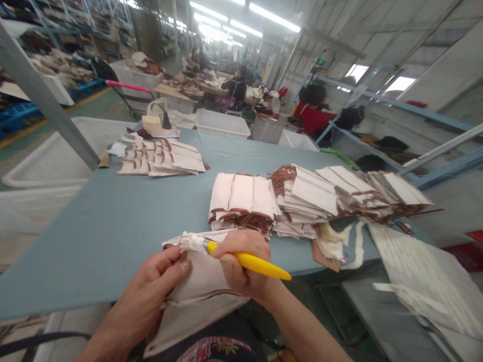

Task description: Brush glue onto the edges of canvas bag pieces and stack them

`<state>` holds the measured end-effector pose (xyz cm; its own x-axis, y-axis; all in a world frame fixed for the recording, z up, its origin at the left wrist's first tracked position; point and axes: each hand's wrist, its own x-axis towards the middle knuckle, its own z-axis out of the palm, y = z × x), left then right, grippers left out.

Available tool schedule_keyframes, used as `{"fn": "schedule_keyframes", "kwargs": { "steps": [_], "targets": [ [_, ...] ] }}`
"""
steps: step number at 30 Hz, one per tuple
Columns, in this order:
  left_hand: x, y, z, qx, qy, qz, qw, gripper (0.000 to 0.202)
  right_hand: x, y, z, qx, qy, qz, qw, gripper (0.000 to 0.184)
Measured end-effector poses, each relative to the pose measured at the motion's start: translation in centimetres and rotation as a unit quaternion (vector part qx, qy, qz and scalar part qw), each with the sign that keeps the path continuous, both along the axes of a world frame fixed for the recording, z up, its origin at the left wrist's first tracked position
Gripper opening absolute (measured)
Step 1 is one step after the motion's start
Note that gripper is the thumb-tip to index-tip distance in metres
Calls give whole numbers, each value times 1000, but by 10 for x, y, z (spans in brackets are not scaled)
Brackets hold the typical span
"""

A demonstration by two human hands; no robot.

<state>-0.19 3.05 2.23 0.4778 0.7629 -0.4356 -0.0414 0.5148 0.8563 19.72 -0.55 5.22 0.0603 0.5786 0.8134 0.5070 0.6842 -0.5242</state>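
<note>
While our left hand [156, 276] pinches the cream fabric [206, 279], we grip a yellow-handled tool [264, 266] in our right hand [247, 247]

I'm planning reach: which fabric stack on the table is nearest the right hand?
The cream fabric stack directly beyond the right hand; the other stacks lie farther off, to its right or at the far left.

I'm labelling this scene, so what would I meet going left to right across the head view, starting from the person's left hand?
Left hand pinching pale fabric → white fluffy material → right hand gripping yellow-handled tool → fanned fabric stack right of the hands → next stack → farthest-right stack.
</note>
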Motion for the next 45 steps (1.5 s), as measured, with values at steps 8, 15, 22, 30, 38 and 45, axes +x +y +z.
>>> {"fn": "schedule_keyframes", "kwargs": {
  "steps": [8, 15, 22, 30, 38, 45],
  "targets": [
    [3, 0, 2, 5, 3, -9, 1000, 58, -2, 10, 1, -9, 2, 0, 1000, 26],
    [-1, 2, 3, -2, -17, 8, 1000, 59, -6, 19, -14, -41, 37, -66, 996, 17],
    [-2, 8, 5, -17, -78, -11, 997, 60, -11, 31, -22, -77, -26, -99, 992, 26],
    [-36, 0, -2, 213, 112, -85, 967, 44, -2, 57, -2, -126, 34, -156, 979, 36],
    [-37, -9, 6, 312, 164, -82, 932, 35, -22, 52, -20, -117, 61, -114, 985, 32],
    [-44, -9, -18, 422, 215, -81, 877, 25, -33, -11, 11, -100, -22, -10, 995, 17]
  ]
}}
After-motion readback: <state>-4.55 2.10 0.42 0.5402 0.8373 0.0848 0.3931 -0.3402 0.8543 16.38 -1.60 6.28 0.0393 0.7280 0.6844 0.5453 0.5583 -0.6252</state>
